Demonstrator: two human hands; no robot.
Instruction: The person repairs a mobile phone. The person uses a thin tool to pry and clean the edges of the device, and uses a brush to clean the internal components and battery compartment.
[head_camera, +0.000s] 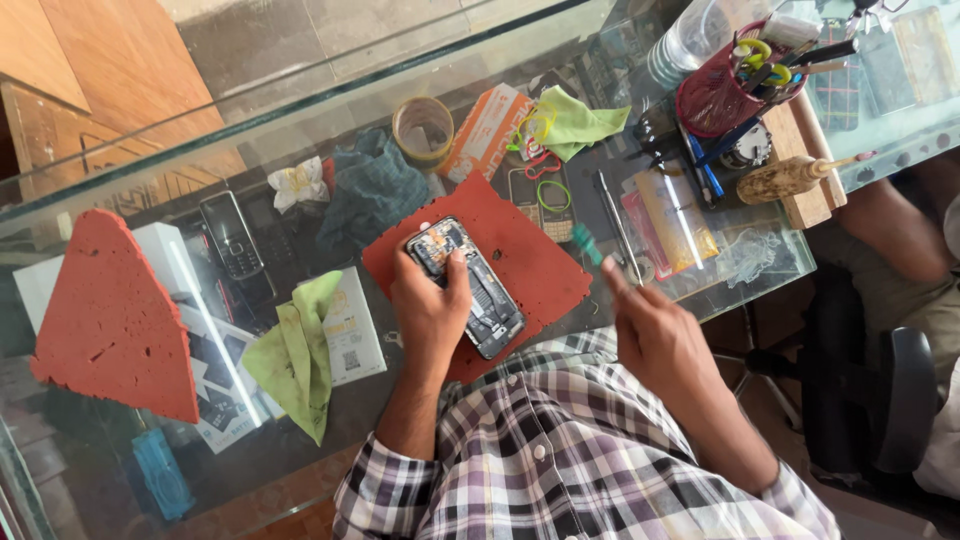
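**Opened phone held on the red mat**

On the red foam mat (530, 265) at the middle of the glass counter (300, 100) lies an opened smartphone (470, 290), its back cover off and its inner parts showing. It lies at a slant, upper end toward the far left, lower end toward the person's checked shirt (570, 450). The left hand (430, 310) is wrapped around the phone's left edge, fingers closed on it and the thumb laid across the exposed inside, so the hand covers much of the phone's left side.

The right hand (655, 335) hovers just to the right of the mat, well clear of the phone. It pinches a small green-handled tool (588, 243) between the fingertips; motion blur smears both the hand and the tool, so the tool's tip and exact kind cannot be made out.

Around the mat sit a green cloth (300, 350), a dark keypad phone (232, 235), a roll of tape (423, 128) and a red mesh holder (715, 100) full of tools. Reflections on the glass muddle what lies under the counter. At the right edge another person's arm (900, 230) is cut off by the frame.
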